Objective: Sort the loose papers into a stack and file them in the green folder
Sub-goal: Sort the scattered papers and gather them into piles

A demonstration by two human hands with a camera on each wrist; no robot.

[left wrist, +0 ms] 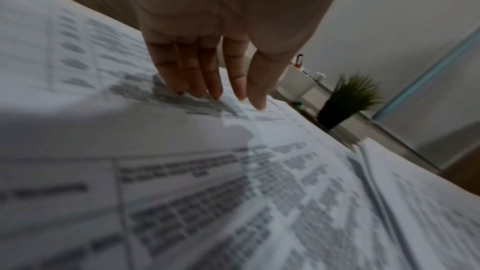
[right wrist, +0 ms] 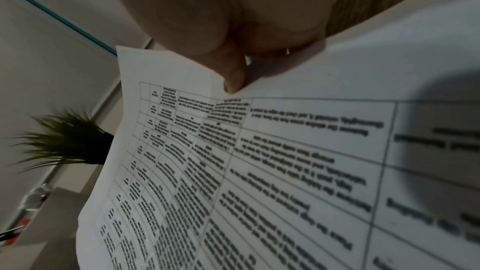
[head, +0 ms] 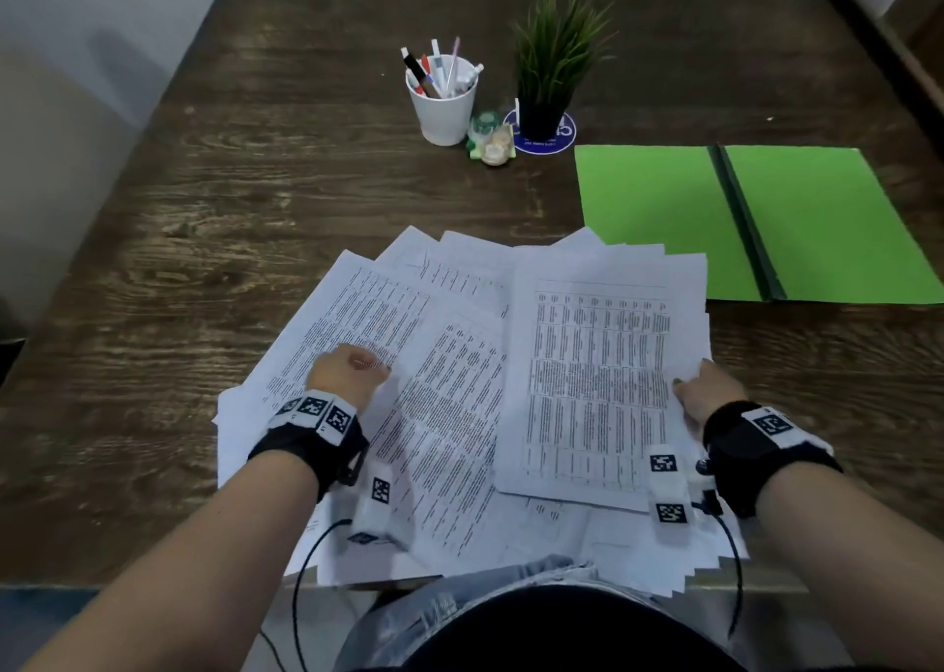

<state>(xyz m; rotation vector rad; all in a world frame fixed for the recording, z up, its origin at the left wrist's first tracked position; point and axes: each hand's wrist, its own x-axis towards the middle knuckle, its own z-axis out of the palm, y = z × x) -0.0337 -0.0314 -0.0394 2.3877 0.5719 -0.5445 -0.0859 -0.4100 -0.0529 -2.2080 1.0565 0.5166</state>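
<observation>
Papers point(head: 459, 365) are fanned across the dark wooden desk point(head: 204, 211); left hand point(head: 347, 372) laid flat, one sheet point(head: 592, 380) pinched by right hand point(head: 707, 390).

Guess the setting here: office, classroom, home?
Most likely an office or home desk, hard to say which. A dark wooden table holds a white cup of pens, a small potted plant, printed papers and an open green folder.

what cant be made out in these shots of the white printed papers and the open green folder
- Print on the white printed papers: too small in head view, blurred in both wrist views.
- Right hand fingers: hidden under its sheet.
- Open green folder: far corner cut by the head view's right edge.
</observation>
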